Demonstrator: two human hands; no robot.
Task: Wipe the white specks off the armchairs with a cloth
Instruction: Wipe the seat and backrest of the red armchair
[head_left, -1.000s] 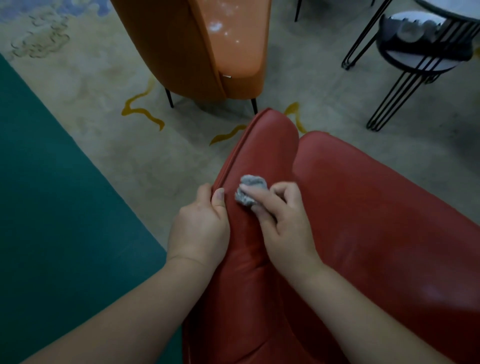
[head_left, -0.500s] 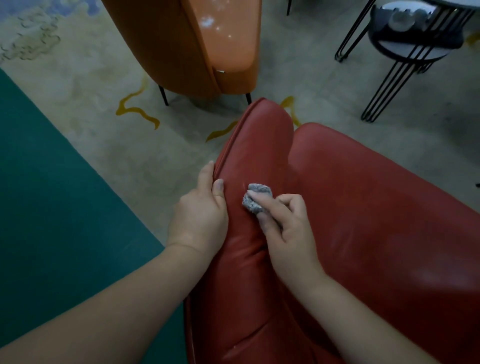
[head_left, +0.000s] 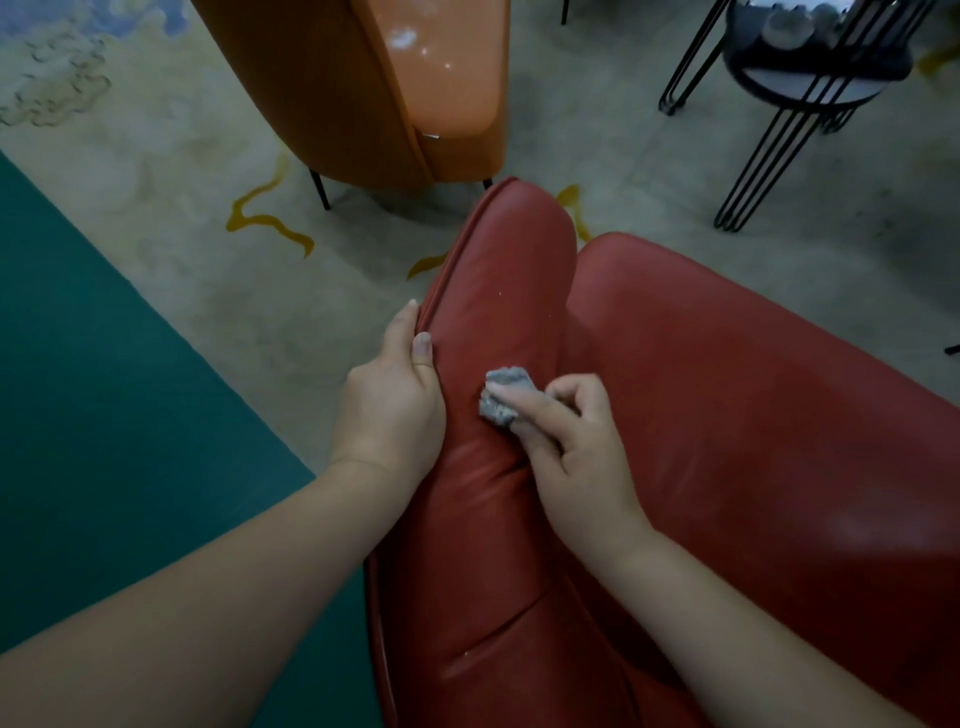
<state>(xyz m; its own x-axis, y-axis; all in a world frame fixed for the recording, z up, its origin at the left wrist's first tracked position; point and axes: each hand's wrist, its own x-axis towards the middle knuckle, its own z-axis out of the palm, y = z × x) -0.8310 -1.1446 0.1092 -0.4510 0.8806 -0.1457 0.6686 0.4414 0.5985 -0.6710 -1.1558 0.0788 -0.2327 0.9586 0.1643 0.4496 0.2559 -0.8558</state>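
A red leather armchair (head_left: 727, 415) fills the lower right, its padded armrest (head_left: 504, 291) running away from me. My right hand (head_left: 566, 441) pinches a small wadded grey cloth (head_left: 504, 397) and presses it on the armrest with the forefinger laid over it. My left hand (head_left: 392, 405) grips the armrest's left edge, thumb on top beside the piped seam. A tiny white speck (head_left: 501, 294) shows on the armrest ahead of the cloth. An orange armchair (head_left: 415, 88) stands beyond, with white specks (head_left: 402, 37) on its seat.
A black wire-legged side table (head_left: 800, 93) with small items on its lower shelf stands at the upper right. Beige patterned carpet (head_left: 156, 182) lies between the chairs, with a teal area (head_left: 104, 389) at the left.
My right hand has slid the cloth toward me and slightly to the right along the armrest. My left hand keeps its grip on the edge.
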